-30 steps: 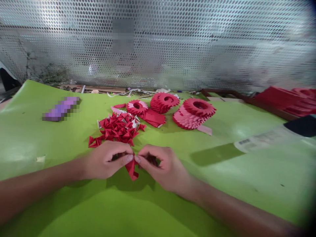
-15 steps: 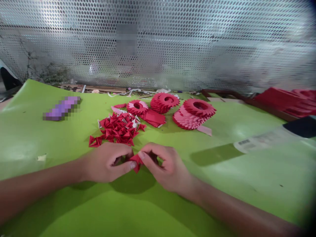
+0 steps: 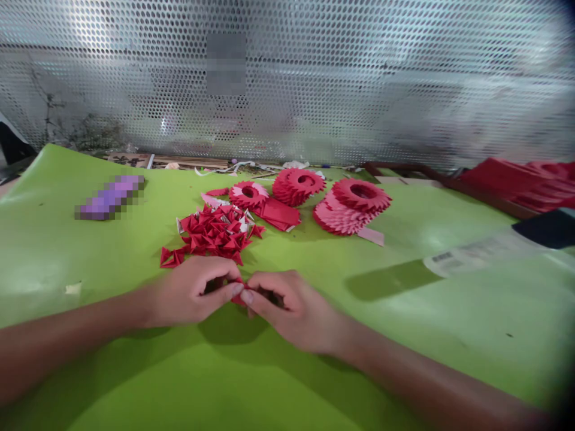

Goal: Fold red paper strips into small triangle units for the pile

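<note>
Between my two hands is a small piece of red folded paper, mostly covered by the fingertips. My left hand pinches it from the left with thumb and fingers. From the right, my right hand grips it too, the two thumbs nearly touching. Just beyond my left hand lies a pile of red folded paper triangles, a few showing white. Behind the pile sit a small red and pink paper ring and a stack of flat red paper pieces.
Two taller folded-paper rings, one red and one red over pink, stand farther back on the green table cover. A clear bottle-like container with a dark cap lies right. A blurred purple object rests left. Perforated metal sheeting rises behind.
My hands have drawn closer together and the right one has shifted slightly left. Less of the red paper shows between the fingertips now.
</note>
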`<state>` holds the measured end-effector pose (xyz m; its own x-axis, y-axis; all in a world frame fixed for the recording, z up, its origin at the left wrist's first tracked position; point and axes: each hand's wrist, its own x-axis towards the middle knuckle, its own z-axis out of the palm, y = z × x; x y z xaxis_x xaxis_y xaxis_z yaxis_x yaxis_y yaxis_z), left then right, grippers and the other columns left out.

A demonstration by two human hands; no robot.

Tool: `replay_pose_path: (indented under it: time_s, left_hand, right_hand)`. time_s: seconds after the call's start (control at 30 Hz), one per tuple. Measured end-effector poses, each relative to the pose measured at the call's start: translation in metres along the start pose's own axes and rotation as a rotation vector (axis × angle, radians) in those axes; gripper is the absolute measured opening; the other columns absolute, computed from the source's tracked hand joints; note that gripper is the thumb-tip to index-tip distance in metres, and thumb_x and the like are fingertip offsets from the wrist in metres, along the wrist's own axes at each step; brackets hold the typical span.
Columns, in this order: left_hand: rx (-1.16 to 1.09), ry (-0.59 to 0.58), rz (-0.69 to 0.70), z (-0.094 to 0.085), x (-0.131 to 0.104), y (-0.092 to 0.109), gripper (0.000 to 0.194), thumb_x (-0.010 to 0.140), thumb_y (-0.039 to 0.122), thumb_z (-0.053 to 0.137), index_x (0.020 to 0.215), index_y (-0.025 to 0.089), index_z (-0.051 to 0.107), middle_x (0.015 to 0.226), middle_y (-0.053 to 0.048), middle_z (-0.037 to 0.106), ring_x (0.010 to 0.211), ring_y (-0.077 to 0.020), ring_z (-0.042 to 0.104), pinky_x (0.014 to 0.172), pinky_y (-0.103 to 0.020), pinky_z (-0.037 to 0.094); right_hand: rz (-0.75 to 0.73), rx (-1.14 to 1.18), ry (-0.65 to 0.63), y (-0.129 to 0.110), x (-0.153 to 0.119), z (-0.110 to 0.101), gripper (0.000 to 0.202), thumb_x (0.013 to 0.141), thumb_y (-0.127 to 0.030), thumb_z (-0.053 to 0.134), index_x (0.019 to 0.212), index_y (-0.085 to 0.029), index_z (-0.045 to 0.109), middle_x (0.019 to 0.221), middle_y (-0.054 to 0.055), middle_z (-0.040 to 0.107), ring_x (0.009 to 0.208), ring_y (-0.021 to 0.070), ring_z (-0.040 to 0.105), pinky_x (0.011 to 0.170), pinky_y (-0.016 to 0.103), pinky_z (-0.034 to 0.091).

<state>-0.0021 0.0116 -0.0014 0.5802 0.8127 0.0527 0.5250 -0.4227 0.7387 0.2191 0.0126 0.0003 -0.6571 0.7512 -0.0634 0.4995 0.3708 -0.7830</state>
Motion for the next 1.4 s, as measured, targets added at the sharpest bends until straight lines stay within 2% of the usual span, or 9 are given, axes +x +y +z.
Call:
replay_pose_path:
  time_s: [0.2, 0.37, 0.5, 0.63, 0.73, 0.83, 0.93, 1.17, 1.4]
  left_hand:
    - [0.049, -0.034, 0.020, 0.002, 0.000, -0.005, 0.038, 0.105, 0.039, 0.040, 0.079, 0.017, 0.058, 0.074, -0.001, 0.061, 0.068, -0.0158, 0.056, 0.061, -0.026, 0.036]
    - [0.111, -0.064, 0.091, 0.002, 0.000, -0.009, 0.041, 0.106, 0.041, 0.040, 0.074, 0.018, 0.052, 0.067, 0.001, 0.056, 0.060, -0.0138, 0.051, 0.055, -0.025, 0.031]
    - [0.164, -0.059, 0.155, 0.002, -0.004, -0.007, 0.035, 0.105, 0.041, 0.044, 0.082, 0.018, 0.056, 0.070, 0.001, 0.057, 0.059, -0.0134, 0.051, 0.054, -0.024, 0.034]
    - [0.240, 0.121, 0.235, 0.002, -0.009, -0.004, 0.030, 0.093, 0.042, 0.068, 0.108, 0.018, 0.060, 0.086, -0.001, 0.068, 0.063, -0.0135, 0.059, 0.055, -0.023, 0.044]
    - [0.346, 0.276, 0.476, 0.004, -0.008, -0.004, 0.011, 0.100, 0.029, 0.062, 0.102, 0.018, 0.063, 0.093, -0.003, 0.073, 0.073, -0.0139, 0.067, 0.066, -0.023, 0.051]
    - [0.404, 0.367, 0.615, 0.003, -0.007, -0.004, 0.013, 0.103, 0.023, 0.057, 0.096, 0.018, 0.066, 0.093, -0.003, 0.076, 0.077, -0.0130, 0.071, 0.072, -0.022, 0.053]
    - [0.348, 0.364, 0.563, 0.001, -0.006, -0.002, 0.018, 0.103, 0.025, 0.057, 0.092, 0.016, 0.069, 0.090, -0.003, 0.078, 0.077, -0.0117, 0.073, 0.074, -0.019, 0.055]
    - [0.018, 0.299, 0.259, -0.001, -0.004, -0.001, 0.018, 0.096, 0.031, 0.068, 0.087, 0.018, 0.076, 0.085, -0.002, 0.080, 0.074, -0.0127, 0.074, 0.069, -0.020, 0.058]
    - [-0.036, 0.248, 0.026, -0.001, -0.005, 0.003, 0.014, 0.091, 0.031, 0.072, 0.085, 0.020, 0.079, 0.081, -0.002, 0.080, 0.069, -0.0170, 0.071, 0.060, -0.026, 0.052]
  right_hand:
    - [-0.026, 0.044, 0.107, 0.002, 0.001, 0.001, 0.036, 0.102, -0.034, 0.049, 0.074, -0.017, 0.063, 0.064, -0.002, 0.062, 0.054, 0.0082, 0.049, 0.049, 0.020, 0.033]
    - [-0.033, 0.066, 0.049, 0.004, 0.001, 0.000, 0.034, 0.102, -0.036, 0.049, 0.078, -0.017, 0.063, 0.066, -0.002, 0.061, 0.053, 0.0081, 0.048, 0.047, 0.020, 0.032]
    - [-0.058, 0.126, 0.054, 0.000, 0.000, 0.001, 0.032, 0.101, -0.034, 0.051, 0.076, -0.017, 0.061, 0.065, -0.002, 0.058, 0.054, 0.0084, 0.047, 0.048, 0.020, 0.032]
    - [-0.020, 0.224, 0.131, -0.003, 0.000, 0.002, 0.031, 0.099, -0.031, 0.050, 0.073, -0.017, 0.060, 0.062, -0.002, 0.056, 0.052, 0.0089, 0.045, 0.046, 0.021, 0.031]
    - [0.001, 0.241, 0.125, -0.003, 0.001, 0.001, 0.032, 0.099, -0.033, 0.050, 0.073, -0.017, 0.061, 0.062, -0.001, 0.058, 0.053, 0.0099, 0.046, 0.047, 0.021, 0.032]
    - [-0.016, 0.247, 0.115, -0.002, 0.001, 0.000, 0.033, 0.099, -0.033, 0.050, 0.072, -0.017, 0.062, 0.064, 0.000, 0.061, 0.053, 0.0101, 0.048, 0.049, 0.022, 0.034]
    - [-0.051, 0.212, 0.132, -0.001, 0.001, -0.001, 0.034, 0.099, -0.033, 0.050, 0.073, -0.016, 0.063, 0.062, -0.001, 0.059, 0.052, 0.0092, 0.046, 0.047, 0.021, 0.032]
    - [-0.216, -0.101, 0.200, 0.006, 0.003, 0.000, 0.031, 0.099, -0.029, 0.052, 0.071, -0.016, 0.059, 0.058, -0.003, 0.053, 0.048, 0.0075, 0.041, 0.047, 0.022, 0.026]
    - [-0.215, -0.149, 0.185, 0.006, 0.002, -0.001, 0.022, 0.094, -0.027, 0.059, 0.073, -0.018, 0.055, 0.059, -0.005, 0.051, 0.049, 0.0074, 0.041, 0.048, 0.021, 0.028]
